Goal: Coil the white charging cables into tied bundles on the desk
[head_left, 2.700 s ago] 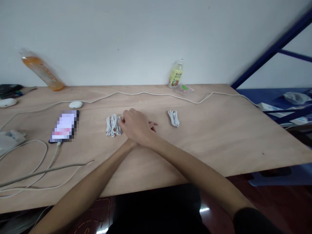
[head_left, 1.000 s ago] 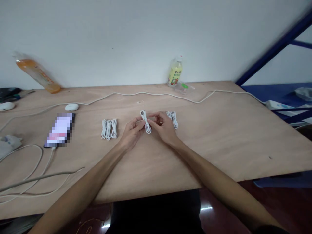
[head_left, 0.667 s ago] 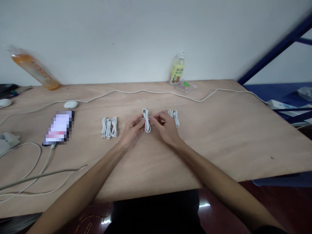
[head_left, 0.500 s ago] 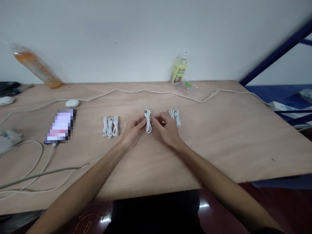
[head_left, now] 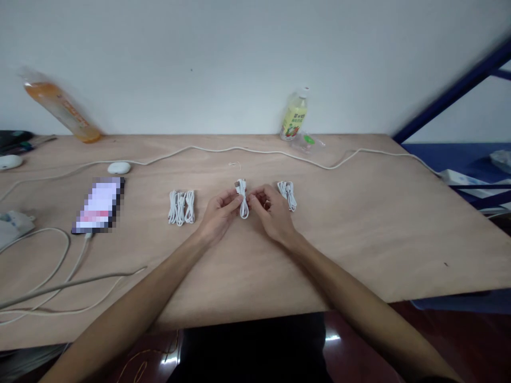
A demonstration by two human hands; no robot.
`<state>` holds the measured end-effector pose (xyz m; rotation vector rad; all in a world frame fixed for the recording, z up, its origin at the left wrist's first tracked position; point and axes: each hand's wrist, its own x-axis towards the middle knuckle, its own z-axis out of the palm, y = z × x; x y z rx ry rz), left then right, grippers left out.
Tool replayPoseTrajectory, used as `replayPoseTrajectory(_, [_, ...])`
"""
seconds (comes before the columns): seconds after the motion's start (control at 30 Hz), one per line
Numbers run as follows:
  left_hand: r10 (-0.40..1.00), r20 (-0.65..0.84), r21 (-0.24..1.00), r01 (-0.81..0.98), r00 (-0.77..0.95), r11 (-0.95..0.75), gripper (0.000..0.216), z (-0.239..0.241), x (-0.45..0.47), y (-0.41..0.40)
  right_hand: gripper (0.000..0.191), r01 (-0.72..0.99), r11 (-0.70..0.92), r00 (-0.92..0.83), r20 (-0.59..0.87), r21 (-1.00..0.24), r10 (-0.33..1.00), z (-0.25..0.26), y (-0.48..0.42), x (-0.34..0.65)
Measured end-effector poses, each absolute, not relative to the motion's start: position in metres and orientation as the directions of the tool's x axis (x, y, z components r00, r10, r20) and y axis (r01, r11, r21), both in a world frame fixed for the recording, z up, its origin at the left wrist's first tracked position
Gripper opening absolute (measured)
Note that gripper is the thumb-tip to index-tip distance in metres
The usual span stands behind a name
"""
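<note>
A bundled white USB cable [head_left: 244, 208] stands between my two hands, its metal plug at the top. My left hand [head_left: 217, 215] is closed on it, thumb against its narrow middle. From the other side, my right hand [head_left: 273, 213] has thumb and forefinger pinched together at the bundle's waist. What lies between those fingertips is too small to make out; a thin pale bit shows by the curled fingers. Several white cable bundles [head_left: 181, 207] lie side by side to the left. Another white bundled cable [head_left: 288, 196] lies just beyond my right hand.
A thin pale strip [head_left: 235, 164] lies behind the hands. A long white cord [head_left: 255, 151] crosses the wooden table [head_left: 379, 229]. To the left are a phone [head_left: 99, 205], a white case [head_left: 118, 168] and an orange bottle [head_left: 64, 111]. A yellow bottle [head_left: 294, 116] stands by the wall.
The view has shifted very slightly. Both hands keep nearly the same place around the cable bundle, and I see no other clear difference.
</note>
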<state>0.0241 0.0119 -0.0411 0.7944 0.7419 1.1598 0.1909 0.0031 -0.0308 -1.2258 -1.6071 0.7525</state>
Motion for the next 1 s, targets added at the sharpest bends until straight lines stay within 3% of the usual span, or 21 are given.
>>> replayPoseTrajectory(1.0, [0.977, -0.081, 0.845, -0.506, 0.198, 0.172, 0.043, -0.0424, 0.0258, 0.0104, 0.017, 0.405, 0.375, -0.124, 0.356, -0.834, 0.926, -0.0338, 0.0046, 0.1913])
